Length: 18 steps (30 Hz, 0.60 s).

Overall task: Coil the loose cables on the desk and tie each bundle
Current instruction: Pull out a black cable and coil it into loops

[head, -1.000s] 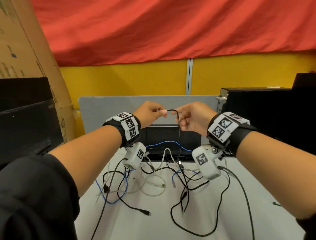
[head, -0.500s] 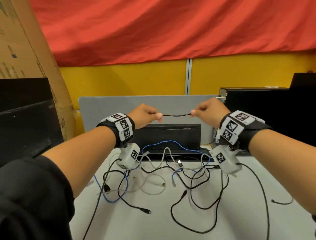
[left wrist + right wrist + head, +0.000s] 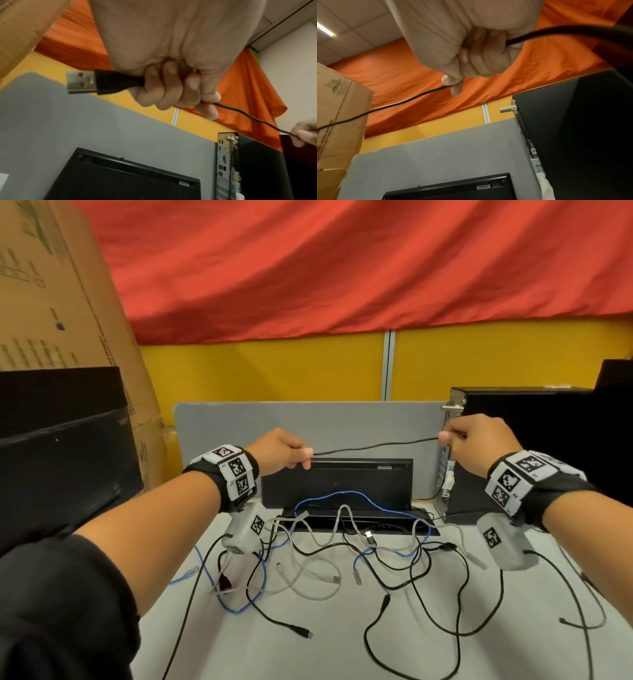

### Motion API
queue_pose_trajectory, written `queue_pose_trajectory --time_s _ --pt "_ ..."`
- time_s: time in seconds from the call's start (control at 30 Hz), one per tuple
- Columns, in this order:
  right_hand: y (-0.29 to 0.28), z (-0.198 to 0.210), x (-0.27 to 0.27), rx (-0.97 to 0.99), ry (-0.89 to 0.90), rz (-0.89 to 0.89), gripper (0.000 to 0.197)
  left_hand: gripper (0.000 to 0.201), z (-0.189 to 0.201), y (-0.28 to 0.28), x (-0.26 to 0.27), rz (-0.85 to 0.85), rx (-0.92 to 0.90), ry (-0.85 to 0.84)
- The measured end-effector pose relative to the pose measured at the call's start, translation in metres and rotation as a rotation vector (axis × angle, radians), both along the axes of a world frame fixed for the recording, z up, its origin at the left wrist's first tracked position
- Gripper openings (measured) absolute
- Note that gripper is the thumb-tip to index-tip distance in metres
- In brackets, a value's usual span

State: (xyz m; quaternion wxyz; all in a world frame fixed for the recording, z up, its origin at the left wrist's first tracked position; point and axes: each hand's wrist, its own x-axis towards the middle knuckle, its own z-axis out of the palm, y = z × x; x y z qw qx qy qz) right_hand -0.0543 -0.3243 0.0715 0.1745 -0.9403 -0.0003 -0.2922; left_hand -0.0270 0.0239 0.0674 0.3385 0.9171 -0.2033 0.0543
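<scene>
Both hands are raised above the desk, the left hand to the left, the right hand to the right, with a USB cable running between them. Its USB plug sticks out of the left fist on the side away from the right hand. Below, a tangle of cables lies on the desk — in front of a keyboard propped against the divider panel. A computer tower stands right of the keyboard; a cardboard box rises at far left.
</scene>
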Motion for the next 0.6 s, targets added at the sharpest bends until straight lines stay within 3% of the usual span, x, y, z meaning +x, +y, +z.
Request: queue_pose_trajectory --time_s 0.3,0.4,0.5,0.6 --pt "-0.029 -0.019 0.012 0.022 -0.008 -0.138 0.021 0.037 -0.006 -0.034 -0.033 -0.288 0.189 0.248" --pt "-0.029 -0.031 0.015 0.019 0.052 -0.152 0.022 0.038 -0.006 -0.041 -0.038 -0.442 -0.039 0.378" --pt "-0.022 -0.051 0.013 -0.037 0.21 -0.081 0.024 0.033 -0.005 -0.047 -0.04 -0.549 -0.449 0.522" --pt "-0.007 -0.069 0.003 -0.118 0.372 0.03 0.026 0.033 -0.005 -0.052 -0.037 -0.594 -0.801 0.555"
